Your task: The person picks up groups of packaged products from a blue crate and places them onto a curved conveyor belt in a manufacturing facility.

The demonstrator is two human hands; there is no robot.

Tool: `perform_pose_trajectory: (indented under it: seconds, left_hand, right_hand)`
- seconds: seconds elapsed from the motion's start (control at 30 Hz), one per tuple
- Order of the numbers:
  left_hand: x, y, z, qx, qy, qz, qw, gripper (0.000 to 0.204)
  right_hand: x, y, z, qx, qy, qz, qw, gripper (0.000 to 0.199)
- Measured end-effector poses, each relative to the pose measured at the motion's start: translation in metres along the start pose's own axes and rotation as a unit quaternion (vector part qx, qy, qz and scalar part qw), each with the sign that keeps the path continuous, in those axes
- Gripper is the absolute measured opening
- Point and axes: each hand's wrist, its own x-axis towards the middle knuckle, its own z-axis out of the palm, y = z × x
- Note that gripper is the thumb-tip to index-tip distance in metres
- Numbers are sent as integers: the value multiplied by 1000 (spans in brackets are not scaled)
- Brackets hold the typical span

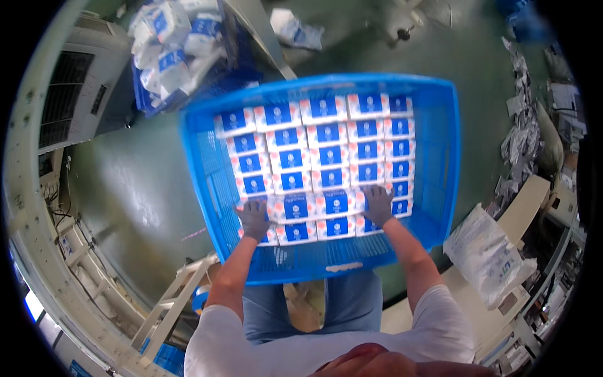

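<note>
A large blue plastic crate (443,157) holds several rows of white tissue packs (328,133) with blue labels and pink corners. One row of packs (296,207) near the front looks slightly larger and higher than the packs around it. My left hand (253,218), in a grey glove, grips the left end of this row. At its right end, my right hand (378,206) presses in, gloved the same way. The row is held between both hands. Fingertips on the packs' far sides are partly hidden.
A blue bin (146,100) heaped with white and blue packs stands at the far left. A loose white pack (295,30) lies on the green floor (135,169). White-grey machinery (81,81) borders the left. To the right are a plastic bag (487,251) and crumpled wrapping (521,125).
</note>
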Motion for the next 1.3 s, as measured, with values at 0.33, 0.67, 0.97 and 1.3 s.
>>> perform_pose_trajectory:
  seconds: [0.33, 0.67, 0.97, 1.3]
  left_hand:
    - [-96, -27, -312, -112, 330, 48, 936, 67]
    - [-158, -139, -674, 50, 704, -85, 703, 55]
    - [-62, -173, -787, 79, 546, -156, 819, 61]
    - [2, -124, -802, 110, 393, -113, 906, 63]
  right_hand:
    - [-119, -18, -312, 49, 245, -30, 968, 74]
    - [-111, -127, -747, -49, 630, -212, 745, 70]
    - [80, -131, -877, -45, 410, -102, 905, 83]
    - [60, -150, -813, -132, 403, -126, 897, 74]
